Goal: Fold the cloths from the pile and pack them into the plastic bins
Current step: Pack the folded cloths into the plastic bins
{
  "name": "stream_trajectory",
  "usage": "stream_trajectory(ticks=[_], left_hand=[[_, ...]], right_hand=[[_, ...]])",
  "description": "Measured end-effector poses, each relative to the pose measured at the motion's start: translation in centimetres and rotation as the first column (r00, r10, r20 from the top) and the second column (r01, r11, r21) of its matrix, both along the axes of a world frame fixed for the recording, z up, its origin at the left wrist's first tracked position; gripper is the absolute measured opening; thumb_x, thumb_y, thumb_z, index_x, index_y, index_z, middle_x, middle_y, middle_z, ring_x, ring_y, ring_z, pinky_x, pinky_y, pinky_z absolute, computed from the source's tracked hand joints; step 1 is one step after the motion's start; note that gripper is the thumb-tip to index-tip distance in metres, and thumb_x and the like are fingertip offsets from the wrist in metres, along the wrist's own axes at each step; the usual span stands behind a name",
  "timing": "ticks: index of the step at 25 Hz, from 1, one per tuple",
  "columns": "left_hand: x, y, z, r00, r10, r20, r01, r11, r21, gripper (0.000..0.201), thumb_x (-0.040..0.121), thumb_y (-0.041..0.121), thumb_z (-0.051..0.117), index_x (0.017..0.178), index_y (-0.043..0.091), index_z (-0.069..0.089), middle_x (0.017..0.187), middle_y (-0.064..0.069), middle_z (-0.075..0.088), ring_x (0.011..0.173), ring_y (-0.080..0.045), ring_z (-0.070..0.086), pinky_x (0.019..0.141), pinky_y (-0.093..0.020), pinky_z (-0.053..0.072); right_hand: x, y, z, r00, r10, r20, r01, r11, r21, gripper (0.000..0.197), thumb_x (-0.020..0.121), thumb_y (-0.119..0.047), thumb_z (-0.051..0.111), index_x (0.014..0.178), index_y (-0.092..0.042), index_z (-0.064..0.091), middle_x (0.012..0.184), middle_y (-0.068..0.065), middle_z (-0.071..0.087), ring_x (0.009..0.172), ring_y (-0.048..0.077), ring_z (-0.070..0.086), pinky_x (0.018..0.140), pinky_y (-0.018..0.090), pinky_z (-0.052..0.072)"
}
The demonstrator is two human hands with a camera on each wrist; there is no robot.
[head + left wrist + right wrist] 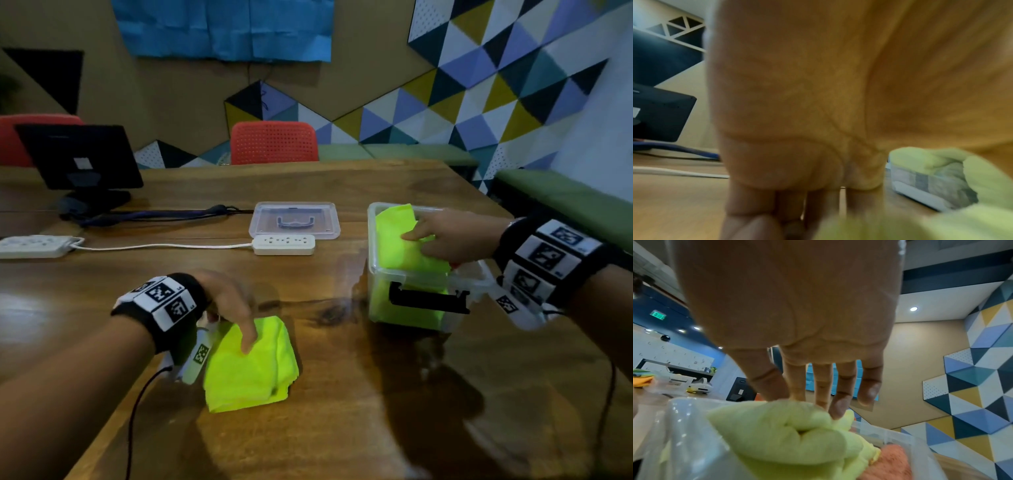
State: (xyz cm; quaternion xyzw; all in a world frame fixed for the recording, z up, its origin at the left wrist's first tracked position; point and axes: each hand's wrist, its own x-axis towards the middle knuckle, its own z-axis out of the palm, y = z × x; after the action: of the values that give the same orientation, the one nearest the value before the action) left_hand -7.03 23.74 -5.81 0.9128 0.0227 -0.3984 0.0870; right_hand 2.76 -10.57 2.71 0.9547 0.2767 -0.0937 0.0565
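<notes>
My right hand (pixel 448 236) presses a neon-yellow cloth (pixel 404 240) into the clear plastic bin (pixel 373 284) at right, fingers extended. My left hand (pixel 229 305) rests relaxed fingertips on the folded yellow cloth (pixel 250 370) on the near table (pixel 342 428).

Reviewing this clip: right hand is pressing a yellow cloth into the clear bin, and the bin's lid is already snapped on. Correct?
Not quite. The right hand does press the yellow cloth into the clear bin, but the lid is off, lying on the table behind the power strip, per the head view.
</notes>
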Motion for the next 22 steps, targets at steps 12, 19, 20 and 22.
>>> stream_trajectory(ticks=[12,19,20,22], left_hand=[[6.5,-4.8,11.1,0.908,0.329,0.260,0.025,0.577,-0.816,0.054,0.058,0.017,0.083,0.106,0.003,0.064,0.099,-0.014,0.069,0.090,-0.029,0.067,0.078,-0.036,0.055],[14.6,-14.0,13.1,0.914,0.402,0.052,-0.095,0.337,-0.937,0.039,0.091,0.009,0.060,0.128,0.000,0.061,0.127,-0.019,0.067,0.119,-0.036,0.064,0.103,-0.046,0.051],[15.7,-15.0,12.6,0.914,0.406,0.022,-0.136,0.357,-0.924,0.045,0.090,0.012,0.062,0.132,-0.002,0.059,0.131,-0.021,0.064,0.125,-0.039,0.058,0.110,-0.049,0.045],[17.5,-16.5,11.6,0.906,0.424,-0.015,-0.189,0.372,-0.909,0.048,0.089,0.015,0.064,0.133,-0.004,0.059,0.130,-0.021,0.065,0.127,-0.040,0.056,0.113,-0.048,0.041]], right_hand=[[0.8,-3.9,-2.0,1.000,0.013,0.006,-0.014,0.948,0.318,0.027,0.088,-0.046,0.069,0.114,-0.042,0.068,0.112,-0.014,0.052,0.098,0.006,0.051,0.083,0.032,0.046],[2.5,-5.1,-1.2,0.924,-0.086,-0.373,0.343,0.620,0.706,0.025,0.089,-0.025,0.066,0.107,-0.023,0.049,0.097,-0.005,0.075,0.094,0.020,0.068,0.077,0.035,0.056],[2.5,-5.1,-0.9,0.912,-0.111,-0.395,0.380,0.591,0.711,0.024,0.092,-0.022,0.063,0.110,-0.020,0.048,0.088,-0.006,0.075,0.087,0.018,0.068,0.072,0.030,0.054],[2.7,-5.0,-0.5,0.898,-0.158,-0.410,0.424,0.559,0.712,0.020,0.095,-0.020,0.058,0.113,-0.017,0.049,0.080,-0.007,0.073,0.080,0.015,0.067,0.063,0.023,0.048]])
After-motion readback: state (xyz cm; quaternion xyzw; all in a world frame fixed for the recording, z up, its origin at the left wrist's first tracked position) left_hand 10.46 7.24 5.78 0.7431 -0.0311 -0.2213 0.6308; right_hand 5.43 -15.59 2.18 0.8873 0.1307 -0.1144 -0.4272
